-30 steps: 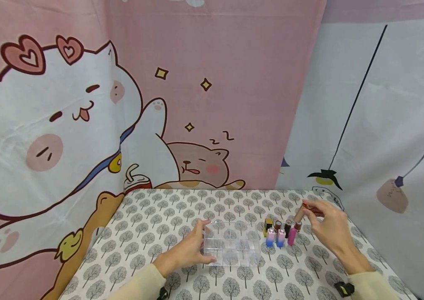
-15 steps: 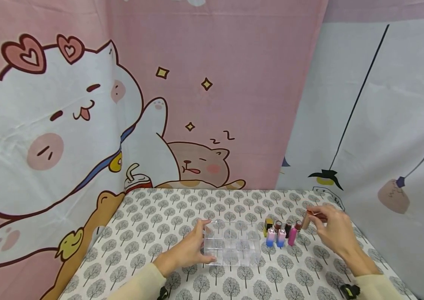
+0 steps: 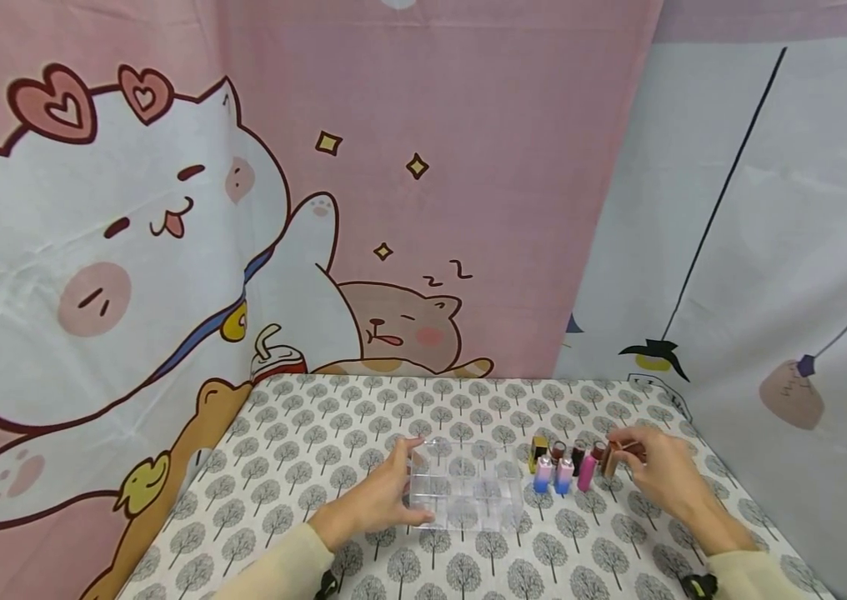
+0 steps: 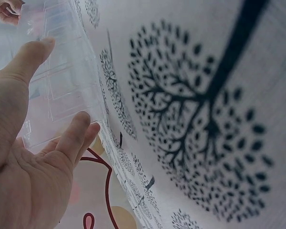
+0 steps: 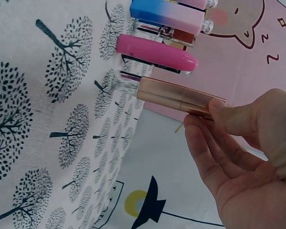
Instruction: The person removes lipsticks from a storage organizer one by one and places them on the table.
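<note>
On the left of a clear compartment organizer (image 3: 464, 492), my left hand (image 3: 378, 492) holds it by the side, thumb at the near edge and fingers at the far edge. The left wrist view shows the organizer's thin clear walls (image 4: 66, 90) between thumb and fingers. My right hand (image 3: 667, 467) pinches the top of a rose-gold lipstick tube (image 5: 176, 98), roughly upright at the right end of a small cosmetics group. Whether its base touches the cloth, I cannot tell. Beside it stands a bright pink tube (image 3: 586, 472).
Two pink-and-blue lipsticks (image 3: 542, 475) stand in front of a black-and-gold box-like item (image 3: 538, 452) and some dark-capped tubes (image 3: 578, 454). A tree-print cloth (image 3: 303, 467) covers the table. Cartoon curtains (image 3: 498, 208) hang behind and at the sides.
My right hand has moved right, then down and nearer, bringing the rose-gold lipstick tube from a tilt to roughly upright beside the pink tube. My left hand stays on the organizer.
</note>
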`<state>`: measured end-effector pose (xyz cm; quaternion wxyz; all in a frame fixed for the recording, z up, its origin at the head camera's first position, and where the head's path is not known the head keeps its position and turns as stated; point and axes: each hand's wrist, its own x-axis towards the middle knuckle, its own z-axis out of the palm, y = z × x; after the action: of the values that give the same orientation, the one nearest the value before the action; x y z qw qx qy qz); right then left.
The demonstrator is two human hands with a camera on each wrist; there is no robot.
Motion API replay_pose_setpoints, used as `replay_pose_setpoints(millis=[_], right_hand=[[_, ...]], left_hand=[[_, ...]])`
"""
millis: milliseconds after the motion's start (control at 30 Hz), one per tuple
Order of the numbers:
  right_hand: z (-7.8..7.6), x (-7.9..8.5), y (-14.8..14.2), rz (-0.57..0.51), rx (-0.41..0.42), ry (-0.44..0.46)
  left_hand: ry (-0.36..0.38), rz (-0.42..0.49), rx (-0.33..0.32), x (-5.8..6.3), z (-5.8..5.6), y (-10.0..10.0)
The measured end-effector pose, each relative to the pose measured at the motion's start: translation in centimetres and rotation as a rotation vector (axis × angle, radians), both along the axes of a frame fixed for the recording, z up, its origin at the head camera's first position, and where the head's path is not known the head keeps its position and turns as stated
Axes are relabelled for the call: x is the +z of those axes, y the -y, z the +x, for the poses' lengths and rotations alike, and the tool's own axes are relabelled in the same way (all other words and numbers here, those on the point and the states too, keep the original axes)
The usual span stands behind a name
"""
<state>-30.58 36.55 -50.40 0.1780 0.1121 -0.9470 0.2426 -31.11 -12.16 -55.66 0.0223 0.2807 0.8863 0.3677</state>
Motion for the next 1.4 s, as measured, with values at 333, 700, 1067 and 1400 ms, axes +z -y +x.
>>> replay_pose_setpoints(millis=[333, 700, 1067, 1400], right_hand=[[-0.5, -0.9, -0.1, 0.021, 0.002, 0.036], [-1.0, -1.5, -0.3, 0.022, -0.002, 0.061], [-1.3, -2.2, -0.4, 0.004, -0.004, 0.068], [-1.3, -2.2, -0.2, 0.001, -0.026, 0.077]], left_hand=[[-0.007, -0.009, 0.002, 0.1, 0.0, -0.1], [0.006, 0.005, -0.005, -0.1, 0.0, 0.0], [0.022, 0.024, -0.014, 0.1, -0.1, -0.1], [0.041, 0.037, -0.009, 0.0, 0.0, -0.1]])
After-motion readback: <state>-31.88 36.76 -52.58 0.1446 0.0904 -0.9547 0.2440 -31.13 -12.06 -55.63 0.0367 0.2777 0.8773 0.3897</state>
